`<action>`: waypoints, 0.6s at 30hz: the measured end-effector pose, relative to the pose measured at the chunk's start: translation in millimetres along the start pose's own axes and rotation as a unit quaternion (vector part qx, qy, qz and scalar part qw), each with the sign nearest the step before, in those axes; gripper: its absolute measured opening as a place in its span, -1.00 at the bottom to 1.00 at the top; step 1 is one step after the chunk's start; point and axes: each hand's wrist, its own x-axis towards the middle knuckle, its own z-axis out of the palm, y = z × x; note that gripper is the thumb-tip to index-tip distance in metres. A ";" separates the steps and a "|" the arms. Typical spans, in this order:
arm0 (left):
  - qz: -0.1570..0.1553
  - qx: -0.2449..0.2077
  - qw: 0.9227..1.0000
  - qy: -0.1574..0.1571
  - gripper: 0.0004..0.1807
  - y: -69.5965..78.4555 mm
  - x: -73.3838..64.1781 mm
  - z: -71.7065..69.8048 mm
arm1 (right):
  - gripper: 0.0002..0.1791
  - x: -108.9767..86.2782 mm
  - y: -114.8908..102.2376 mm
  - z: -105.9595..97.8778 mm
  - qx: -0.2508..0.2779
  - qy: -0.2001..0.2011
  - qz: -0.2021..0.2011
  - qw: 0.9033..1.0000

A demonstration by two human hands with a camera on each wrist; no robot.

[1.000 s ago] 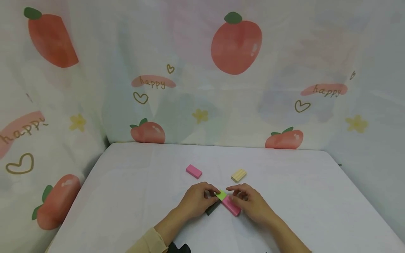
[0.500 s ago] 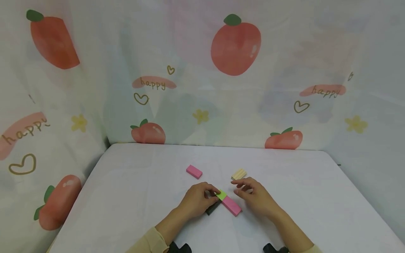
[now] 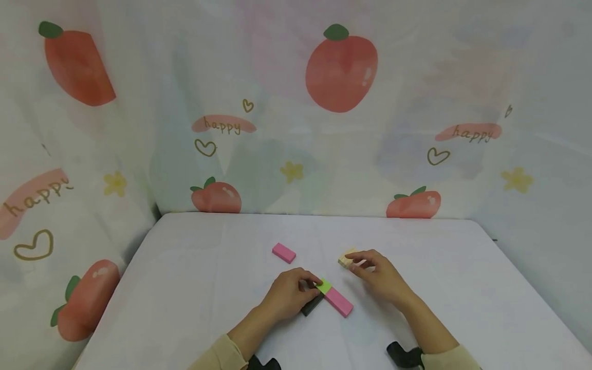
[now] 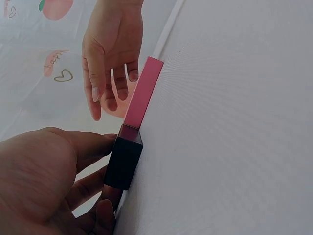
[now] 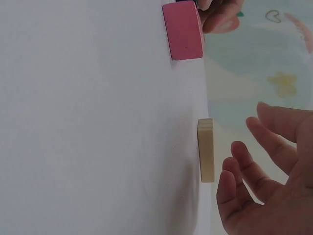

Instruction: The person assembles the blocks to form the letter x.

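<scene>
In the head view, a lime-green block (image 3: 325, 285) lies end to end with a pink block (image 3: 339, 301). A black block (image 3: 312, 304) meets them at an angle. My left hand (image 3: 289, 294) pinches the black block near where it joins the green one; the left wrist view shows the fingers (image 4: 95, 144) at its edge, the green block hidden there. My right hand (image 3: 381, 275) reaches over a pale wooden block (image 3: 344, 259). From the right wrist, its spread fingers (image 5: 242, 152) stand beside that wooden block (image 5: 206, 152) with a gap between.
Another pink block (image 3: 284, 253) lies alone farther back, left of the wooden one. A white cloth covers the table (image 3: 208, 267), and a fruit-printed curtain (image 3: 296, 149) rises behind its far edge. Black wrist devices (image 3: 404, 354) show below both hands.
My right hand has left the near pink block and moved away from me to the pale wooden block, overlapping it in the head view. My left hand has stayed at the black block.
</scene>
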 end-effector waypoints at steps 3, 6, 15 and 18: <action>-0.002 -0.004 1.000 -0.002 -0.83 0.4 -0.1 -0.5 | -0.66 3.3 0.6 -1.6 0.000 0.004 0.000 1.000; -0.002 -0.005 1.000 -0.002 -0.83 0.4 0.0 -0.8 | -0.66 7.9 1.8 -2.7 0.000 0.005 -0.002 1.000; -0.005 -0.015 1.000 -0.006 -0.84 -0.6 -0.9 -1.3 | -0.69 18.5 5.2 -5.2 -0.024 0.014 0.006 1.000; -0.007 -0.015 1.000 -0.008 -0.84 -0.4 -0.1 -1.7 | -0.70 22.7 6.9 -5.4 -0.018 0.015 0.000 1.000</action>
